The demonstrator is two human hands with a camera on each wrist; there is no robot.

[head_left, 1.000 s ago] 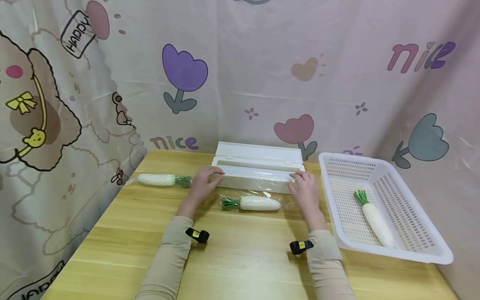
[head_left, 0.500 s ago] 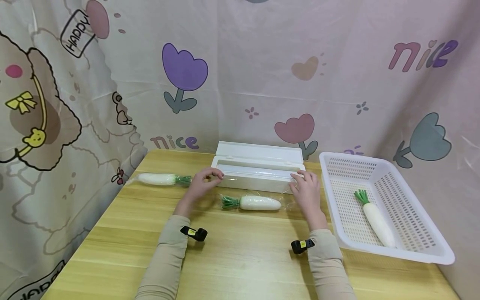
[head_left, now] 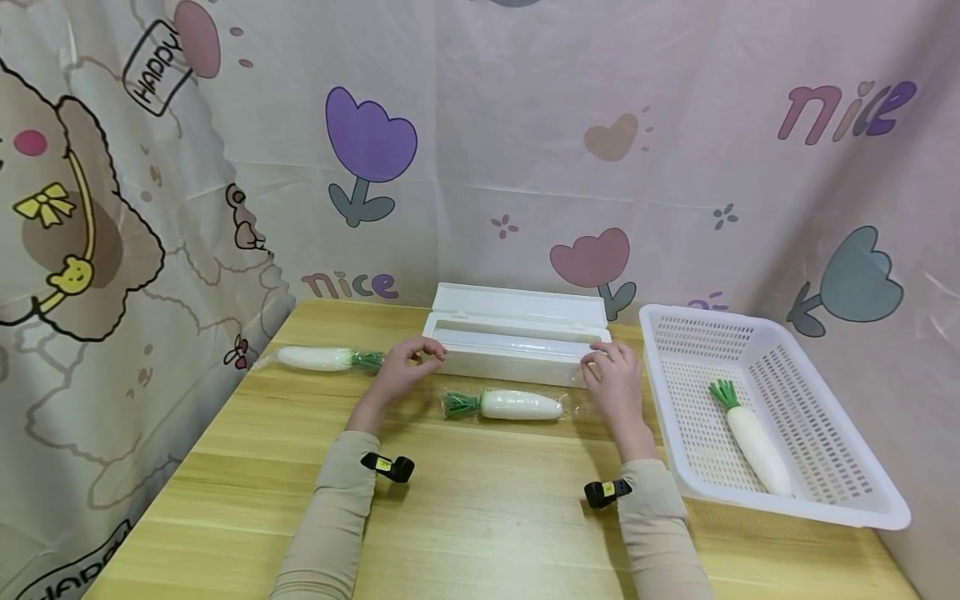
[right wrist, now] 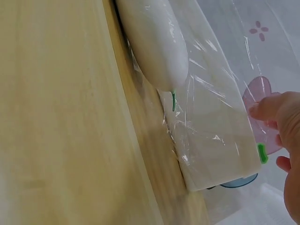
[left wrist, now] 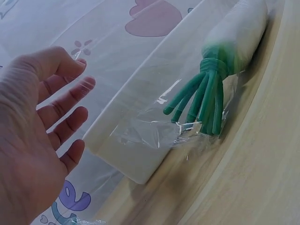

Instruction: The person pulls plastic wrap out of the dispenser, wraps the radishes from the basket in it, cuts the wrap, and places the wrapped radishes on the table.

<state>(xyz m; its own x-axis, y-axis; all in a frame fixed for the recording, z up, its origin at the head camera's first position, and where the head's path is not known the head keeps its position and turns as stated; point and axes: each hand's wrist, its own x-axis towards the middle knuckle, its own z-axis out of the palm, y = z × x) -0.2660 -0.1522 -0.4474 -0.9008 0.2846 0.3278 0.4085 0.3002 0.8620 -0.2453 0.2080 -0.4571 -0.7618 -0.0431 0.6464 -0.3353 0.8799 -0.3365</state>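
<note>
A white daikon radish with green stalks lies under clear cling film in front of a long white wrap dispenser box, whose lid is raised. My left hand pinches the film's left side between thumb and forefinger, just off the box's left end; its other fingers are loosely bent. On the opposite side, my right hand pinches the film near the box's right end. Glossy creases in the film cross the box front in the right wrist view. A film roll sits inside the box.
To the left lies another film-wrapped daikon, its stalks close to my left hand. A white perforated basket at the right holds a bare daikon. A printed curtain hangs behind the wooden table.
My left hand has shifted slightly left, away from the box, with its forefinger and thumb closer together. My right hand has edged slightly right. The daikons and box stay in place.
</note>
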